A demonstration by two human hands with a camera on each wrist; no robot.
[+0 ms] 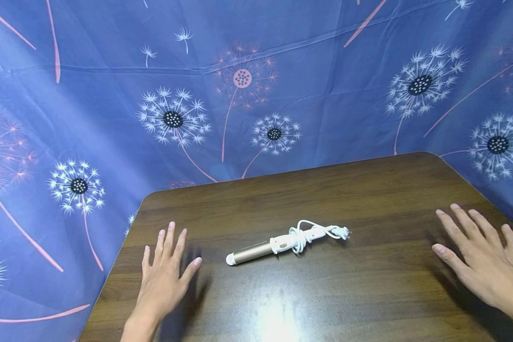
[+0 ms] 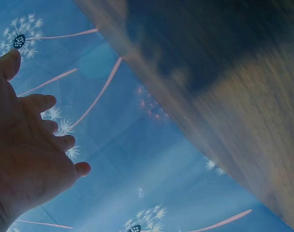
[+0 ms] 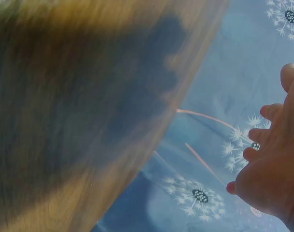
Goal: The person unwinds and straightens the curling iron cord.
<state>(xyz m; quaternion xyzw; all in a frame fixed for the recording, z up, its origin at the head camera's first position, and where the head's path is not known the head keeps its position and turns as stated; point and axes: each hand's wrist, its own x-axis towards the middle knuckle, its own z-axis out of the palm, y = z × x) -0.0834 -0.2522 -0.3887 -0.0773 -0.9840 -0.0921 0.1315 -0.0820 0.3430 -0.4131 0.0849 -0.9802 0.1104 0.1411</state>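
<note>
Curling iron [image 1: 253,252] lies on table [image 1: 367,299], cord [image 1: 299,241] wound round it, likely for tidiness; left hand [image 1: 164,278], right hand [image 1: 487,261] flank it, spread, empty.

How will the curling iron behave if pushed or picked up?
The curling iron likely stays stiff when lifted: its barrel looks straight and rigid. The round barrel may roll, though cord wrapped round the handle should hinder that. The cord's wide loop could snag.

My left hand [image 1: 164,278] has a short gap of bare tabletop [image 1: 376,289] before the curling iron [image 1: 254,252]; my right hand [image 1: 487,259] gets a way wider lane. Iron's in between, but there's room around it, nearside or far, before the blue curtain [image 1: 325,118].
</note>
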